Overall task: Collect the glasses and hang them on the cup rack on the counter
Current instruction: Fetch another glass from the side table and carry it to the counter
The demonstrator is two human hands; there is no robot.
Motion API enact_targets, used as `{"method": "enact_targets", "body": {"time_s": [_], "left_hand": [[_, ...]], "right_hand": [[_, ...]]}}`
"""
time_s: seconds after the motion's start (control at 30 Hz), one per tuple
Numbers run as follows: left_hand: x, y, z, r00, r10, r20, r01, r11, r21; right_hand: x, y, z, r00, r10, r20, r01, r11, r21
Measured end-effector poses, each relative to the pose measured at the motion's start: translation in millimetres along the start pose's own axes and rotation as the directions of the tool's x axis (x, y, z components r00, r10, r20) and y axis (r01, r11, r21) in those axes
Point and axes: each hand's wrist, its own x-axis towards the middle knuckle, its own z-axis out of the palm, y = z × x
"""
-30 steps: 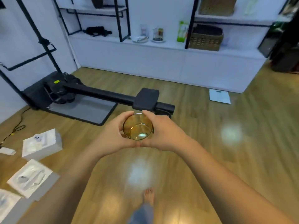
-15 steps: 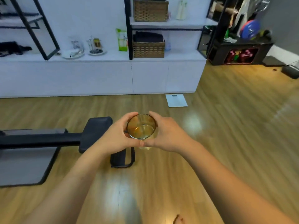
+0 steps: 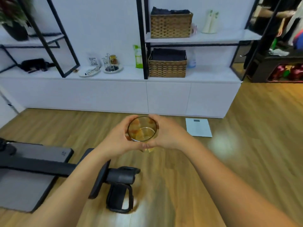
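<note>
Clear amber glass [image 3: 143, 129]; glossy wood floor [image 3: 229, 169]; baskets [image 3: 167, 66] seemingly wicker.

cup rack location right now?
Head view, upper left of centre: the cup rack stands on the white counter, on a small plate right of a white dish and left of the green packet.

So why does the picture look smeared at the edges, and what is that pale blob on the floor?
Head view: the wide lens bends the shelf frames and blurs the corners; the amber glass, cupped between the left hand and right hand, stays fairly sharp. The pale blob looks like light glare on the glossy wood floor.
</note>
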Motion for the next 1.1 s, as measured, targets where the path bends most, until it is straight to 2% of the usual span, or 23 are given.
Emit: {"method": "enact_targets", "body": {"time_s": [0.2, 0.4, 0.63, 0.73, 0.9, 1.1], "left_hand": [[112.2, -21.8, 9.6, 0.995, -0.073, -0.069, 0.057, 0.978, -0.202], [262.1, -63.6, 9.6, 0.993, -0.081, -0.080, 0.044, 0.923, -0.382], [425.1, -84.0, -31.0, 0.995, -0.061, -0.077, 0.025, 0.916, -0.401], [472.7, -97.6, -61.3, 0.988, -0.079, -0.134, 0.019, 0.916, -0.400], [538.9, -136.4, -117.0, 0.950, -0.159, -0.270, 0.033, 0.908, -0.418], [625.9, -187.1, -177.6, 0.837, -0.283, -0.468, 0.032, 0.879, -0.475]], "right_hand": [[97.2, 60.0, -40.7, 0.999, 0.007, 0.033, -0.012, 0.991, 0.130], [221.1, 117.7, -80.3, 0.999, 0.036, -0.022, -0.031, 0.981, 0.193], [368.9, 152.0, -132.8, 0.998, 0.037, -0.049, -0.028, 0.985, 0.173], [433.3, 153.0, -141.7, 0.999, -0.015, -0.040, 0.023, 0.979, 0.203], [553.2, 149.5, -131.3, 0.990, -0.134, 0.052, 0.117, 0.962, 0.245], [702.1, 146.9, -118.8, 0.955, -0.249, 0.161, 0.194, 0.934, 0.300]]}}
